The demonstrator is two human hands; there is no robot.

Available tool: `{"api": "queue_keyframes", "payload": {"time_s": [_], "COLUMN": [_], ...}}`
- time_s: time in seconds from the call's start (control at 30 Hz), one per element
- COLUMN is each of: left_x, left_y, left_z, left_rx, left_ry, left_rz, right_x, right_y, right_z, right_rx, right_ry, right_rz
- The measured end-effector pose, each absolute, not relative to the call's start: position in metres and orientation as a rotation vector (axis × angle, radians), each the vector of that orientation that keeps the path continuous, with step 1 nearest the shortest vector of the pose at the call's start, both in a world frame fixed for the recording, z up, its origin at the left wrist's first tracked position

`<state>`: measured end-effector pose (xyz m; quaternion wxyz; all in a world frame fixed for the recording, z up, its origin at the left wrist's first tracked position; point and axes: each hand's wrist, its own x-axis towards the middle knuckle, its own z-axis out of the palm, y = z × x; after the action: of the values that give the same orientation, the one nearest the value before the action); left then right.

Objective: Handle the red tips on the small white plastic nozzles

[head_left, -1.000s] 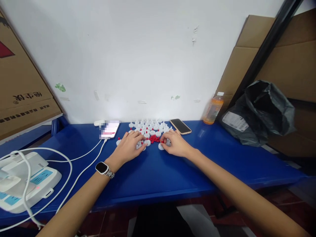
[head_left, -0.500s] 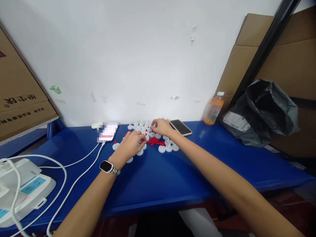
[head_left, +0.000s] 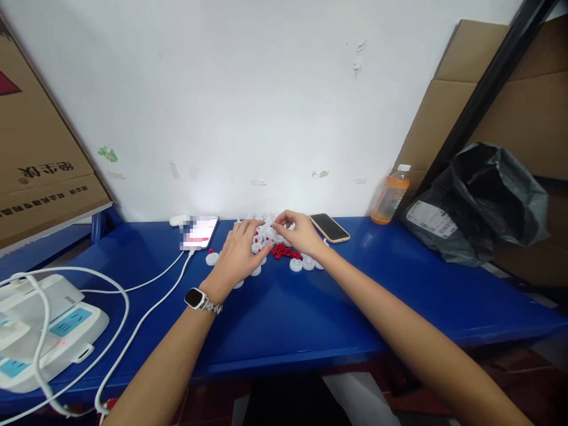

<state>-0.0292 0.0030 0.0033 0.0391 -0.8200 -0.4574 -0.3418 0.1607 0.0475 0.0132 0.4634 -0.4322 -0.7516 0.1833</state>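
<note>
Several white round caps [head_left: 296, 265] with small stems lie on the blue table [head_left: 284, 319] near the wall, around a little heap of red pieces [head_left: 284, 251]. My left hand [head_left: 238, 253], a watch on its wrist, lies flat over the left part of the caps with its fingers spread and pointing toward the wall. My right hand [head_left: 298, 232] is just beyond the red heap. Its thumb and fingers pinch one white cap in the back rows. Both hands hide part of the caps.
A lit phone [head_left: 198, 232] on a white cable lies left of the caps, a dark phone [head_left: 329, 227] to their right. An orange drink bottle [head_left: 390, 195] and a black bag [head_left: 479, 204] stand farther right. A white power strip [head_left: 44, 331] sits at the near left, cardboard boxes [head_left: 39, 148] behind it.
My right hand left the near caps and reached back to the rows by the wall. My left hand slid forward over the caps and spread its fingers.
</note>
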Motion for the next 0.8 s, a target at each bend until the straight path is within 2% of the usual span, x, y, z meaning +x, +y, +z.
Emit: {"api": "queue_keyframes", "payload": {"time_s": [0.13,0.2,0.43,0.63,0.8], "left_x": [-0.030,-0.032,-0.034,-0.027,-0.019], "left_y": [0.007,0.009,0.010,0.007,0.004], "left_z": [-0.002,-0.004,-0.004,-0.003,-0.006], "left_rx": [-2.670,-2.723,-2.795,-2.783,-2.674], "left_ry": [-1.400,-1.382,-1.373,-1.358,-1.326], "left_rz": [-0.987,-1.012,-1.152,-1.149,-0.966], "right_x": [0.159,0.161,0.172,0.168,0.166], "right_y": [0.021,0.016,0.010,0.011,0.009], "right_z": [0.005,0.003,-0.002,-0.011,-0.007], "right_rx": [-0.986,-1.053,-1.240,-1.250,-1.240], "right_ry": [-1.836,-1.889,-2.376,-2.488,-2.396], "right_rz": [0.598,0.515,-0.084,-0.189,-0.134]}}
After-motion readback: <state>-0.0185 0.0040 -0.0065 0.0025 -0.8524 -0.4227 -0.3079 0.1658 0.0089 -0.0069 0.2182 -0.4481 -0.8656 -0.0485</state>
